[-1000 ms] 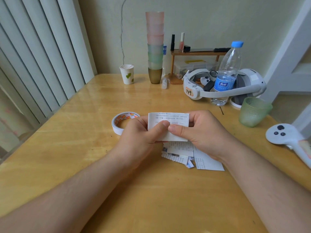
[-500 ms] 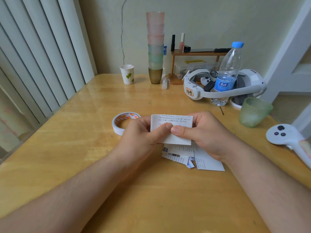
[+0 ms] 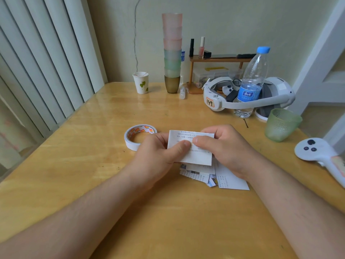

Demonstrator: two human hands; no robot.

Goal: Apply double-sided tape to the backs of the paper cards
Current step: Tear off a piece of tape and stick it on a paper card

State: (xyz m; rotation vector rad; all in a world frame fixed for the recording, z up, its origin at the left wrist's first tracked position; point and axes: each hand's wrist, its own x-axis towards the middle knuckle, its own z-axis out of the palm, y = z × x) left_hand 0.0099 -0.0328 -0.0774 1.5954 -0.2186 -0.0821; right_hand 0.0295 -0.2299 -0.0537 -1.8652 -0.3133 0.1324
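Observation:
Both of my hands hold one white paper card [image 3: 197, 156] with printed text, a little above the wooden table [image 3: 93, 165]. My left hand [image 3: 158, 152] pinches its left side, the thumb lying on the card's face. From the right, my right hand [image 3: 224, 146] pinches it, thumb tip meeting the left thumb at the card's middle. A roll of white double-sided tape [image 3: 139, 136] with an orange-printed core lies flat just left of my left hand. Several more paper cards [image 3: 229, 181] lie in a loose pile on the table under my right hand.
A green glass cup [image 3: 281, 124] and a white controller [image 3: 317, 152] sit at the right. Behind stand a water bottle [image 3: 252, 81], a white headset [image 3: 248, 98], a tall stack of cups [image 3: 172, 53], a paper cup [image 3: 141, 82] and a small wooden shelf [image 3: 216, 59]. Vertical blinds [image 3: 37, 62] line the left edge.
The card has tilted slightly, and my two thumbs have closed together on its middle. The tape roll and the card pile have not moved.

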